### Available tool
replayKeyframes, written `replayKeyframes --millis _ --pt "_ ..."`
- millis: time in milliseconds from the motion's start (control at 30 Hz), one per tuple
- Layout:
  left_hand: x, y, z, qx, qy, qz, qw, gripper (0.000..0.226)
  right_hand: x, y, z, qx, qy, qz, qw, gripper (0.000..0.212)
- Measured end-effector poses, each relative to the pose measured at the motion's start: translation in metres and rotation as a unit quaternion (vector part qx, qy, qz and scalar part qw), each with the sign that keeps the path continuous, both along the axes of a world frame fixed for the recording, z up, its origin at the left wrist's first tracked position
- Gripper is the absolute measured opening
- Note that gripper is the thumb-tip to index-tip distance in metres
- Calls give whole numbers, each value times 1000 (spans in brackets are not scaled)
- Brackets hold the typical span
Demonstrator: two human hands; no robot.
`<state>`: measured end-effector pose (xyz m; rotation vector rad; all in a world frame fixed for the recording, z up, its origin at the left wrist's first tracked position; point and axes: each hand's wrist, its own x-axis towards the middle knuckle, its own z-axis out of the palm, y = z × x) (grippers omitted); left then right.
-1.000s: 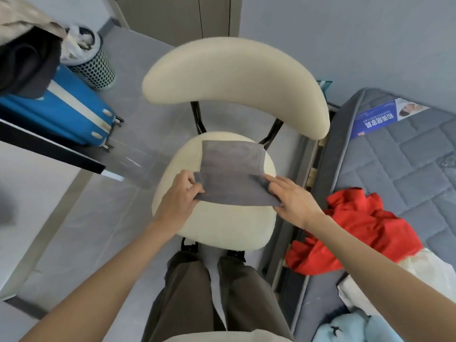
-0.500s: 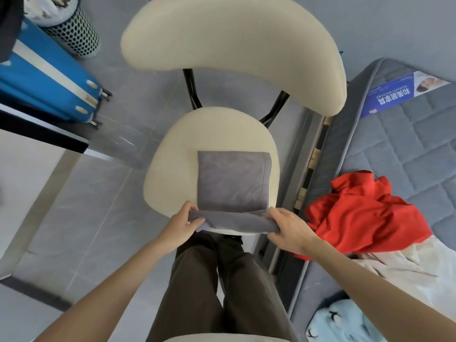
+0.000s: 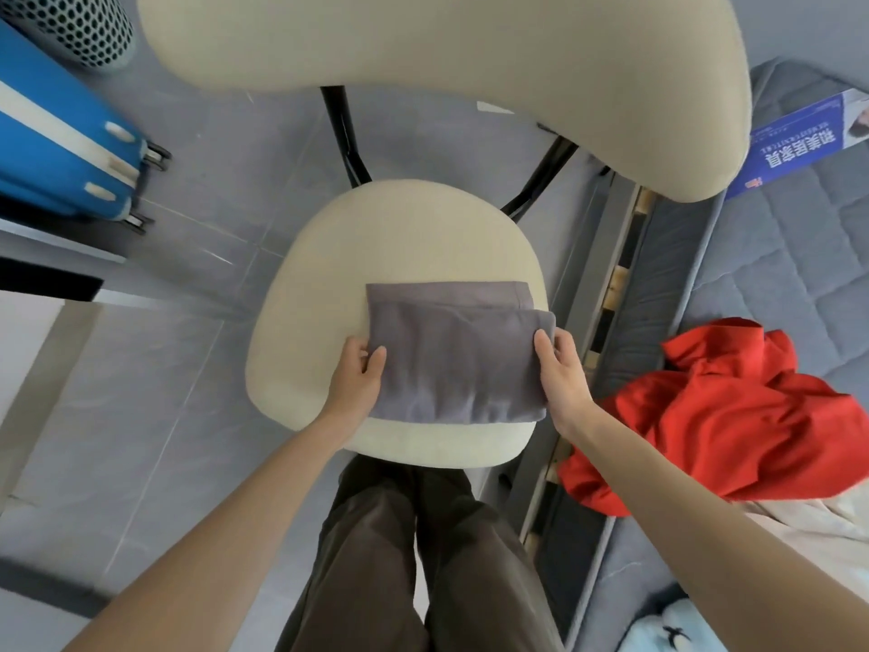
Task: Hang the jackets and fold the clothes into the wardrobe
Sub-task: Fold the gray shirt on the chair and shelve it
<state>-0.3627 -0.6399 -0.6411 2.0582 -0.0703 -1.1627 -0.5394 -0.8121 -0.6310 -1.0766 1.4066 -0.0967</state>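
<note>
A folded grey garment (image 3: 454, 355) lies on the cream seat of a chair (image 3: 319, 294) right below me. My left hand (image 3: 357, 378) grips its left edge, thumb on top of the cloth and fingers under it. At the right edge my right hand (image 3: 562, 374) holds the fold the same way. The near half is doubled over the far half, whose hem still shows beyond it. A crumpled red garment (image 3: 724, 411) lies on the mattress to the right, over a cream-white garment (image 3: 818, 524). A pale blue piece of clothing (image 3: 667, 628) shows at the bottom right corner.
The chair's wide cream backrest (image 3: 446, 54) fills the top of the view. A grey quilted mattress (image 3: 799, 256) on its bed frame runs along the right. A blue suitcase (image 3: 61, 148) and a perforated bin (image 3: 70, 25) stand on the grey floor at the left. My legs stand against the seat's front.
Both hands carried the near edge of the grey garment from the seat's front up and over, folding it onto its far part. The view has dropped closer to the seat.
</note>
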Motion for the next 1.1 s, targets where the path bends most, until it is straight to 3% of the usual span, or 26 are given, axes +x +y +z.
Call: replayKeyframes --millis 133,333,500,667,867,967,1033,1100 --pt "1 -14 -10 -38 -94 12 995 17 12 -6 -11 -32 -3 62 998 38" --pt "3 -24 -31 -30 -201 74 976 10 44 -20 -29 -161 30 80 983 33" --pt "18 -33 -57 -9 -127 68 990 17 47 -25 -57 -140 110 44 983 40" --pt "10 -26 -58 31 -87 49 994 36 43 -7 -57 -188 166 48 967 42" --pt "-7 -13 -51 51 -174 -22 983 32 32 7 -59 -296 226 139 918 33" --pt "-8 -19 -50 112 -221 -49 967 26 36 3 -60 -318 248 152 902 33" --pt "-10 -21 -45 135 -274 -26 952 18 38 2 -56 -382 276 176 864 45" --pt "-14 -24 -38 111 -349 -32 930 28 40 2 -49 -455 255 236 820 58"
